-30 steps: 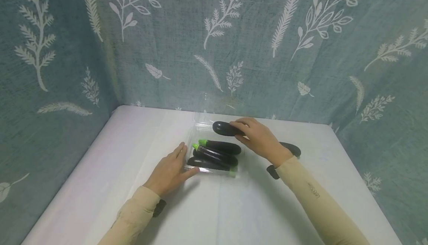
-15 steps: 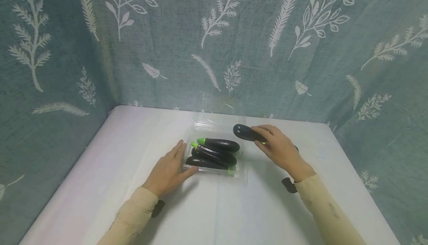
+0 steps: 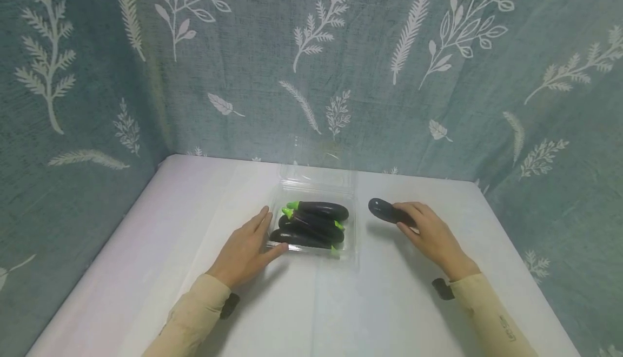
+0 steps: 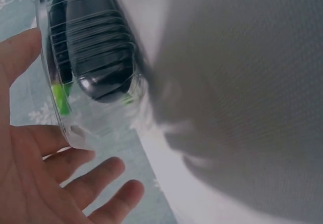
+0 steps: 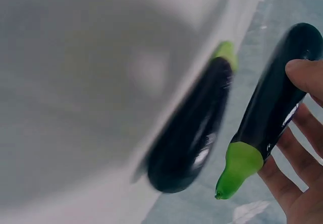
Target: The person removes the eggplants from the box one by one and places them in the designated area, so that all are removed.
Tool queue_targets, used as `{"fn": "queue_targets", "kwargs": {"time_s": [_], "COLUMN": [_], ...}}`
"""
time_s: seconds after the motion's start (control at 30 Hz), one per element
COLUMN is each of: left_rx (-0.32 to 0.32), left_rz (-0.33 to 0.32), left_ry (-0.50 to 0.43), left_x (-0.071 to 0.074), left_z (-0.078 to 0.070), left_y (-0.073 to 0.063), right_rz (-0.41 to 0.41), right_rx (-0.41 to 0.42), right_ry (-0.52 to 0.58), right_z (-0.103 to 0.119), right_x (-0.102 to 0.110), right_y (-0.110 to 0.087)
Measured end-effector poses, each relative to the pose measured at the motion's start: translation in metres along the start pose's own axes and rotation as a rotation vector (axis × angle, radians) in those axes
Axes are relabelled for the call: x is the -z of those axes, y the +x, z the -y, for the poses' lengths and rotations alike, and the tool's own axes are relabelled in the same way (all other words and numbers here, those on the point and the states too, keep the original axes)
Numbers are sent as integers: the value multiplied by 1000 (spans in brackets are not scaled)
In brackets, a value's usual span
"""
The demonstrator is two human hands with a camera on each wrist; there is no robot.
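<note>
My right hand [image 3: 433, 238] grips a dark purple eggplant [image 3: 384, 210] to the right of the clear plastic container [image 3: 316, 187]. In the right wrist view, the thumb and fingers hold this eggplant [image 5: 275, 93] with its green stem end pointing down. Beside it a second eggplant [image 5: 189, 128] lies on the white table, hidden in the head view by my right hand. Several eggplants [image 3: 311, 227] lie piled in the container. My left hand [image 3: 243, 249] rests against the container's left side, fingers spread and fairly straight, thumb at the front corner.
The container's clear lid [image 3: 318, 170] stands up at the back on its hinge. White cloth covers the table [image 3: 311, 313], and a blue-green curtain [image 3: 253, 65] with white leaves hangs behind it and along both sides.
My right hand has carried its eggplant from over the container's back right to the right and lower, away from the pile. The left hand stays in place at the container.
</note>
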State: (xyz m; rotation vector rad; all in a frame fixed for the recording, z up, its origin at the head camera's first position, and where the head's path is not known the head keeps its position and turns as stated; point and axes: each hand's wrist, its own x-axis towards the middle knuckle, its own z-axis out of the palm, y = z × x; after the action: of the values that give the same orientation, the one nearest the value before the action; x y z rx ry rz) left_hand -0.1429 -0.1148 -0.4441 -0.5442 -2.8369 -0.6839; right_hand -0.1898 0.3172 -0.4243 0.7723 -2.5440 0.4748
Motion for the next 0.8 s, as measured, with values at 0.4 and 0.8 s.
{"fn": "queue_targets", "kwargs": {"time_s": [0.4, 0.8], "left_rx": [-6, -4], "left_rz": [6, 25], "left_ry": [1, -1], "left_x": [2, 2], "left_z": [-1, -1], "left_y": [1, 0], "right_rz": [71, 151], "right_rx": [19, -67], "right_ry": [-78, -97], "right_z": [-14, -16], "right_x": [-4, -10], "right_y": [-8, -9]}}
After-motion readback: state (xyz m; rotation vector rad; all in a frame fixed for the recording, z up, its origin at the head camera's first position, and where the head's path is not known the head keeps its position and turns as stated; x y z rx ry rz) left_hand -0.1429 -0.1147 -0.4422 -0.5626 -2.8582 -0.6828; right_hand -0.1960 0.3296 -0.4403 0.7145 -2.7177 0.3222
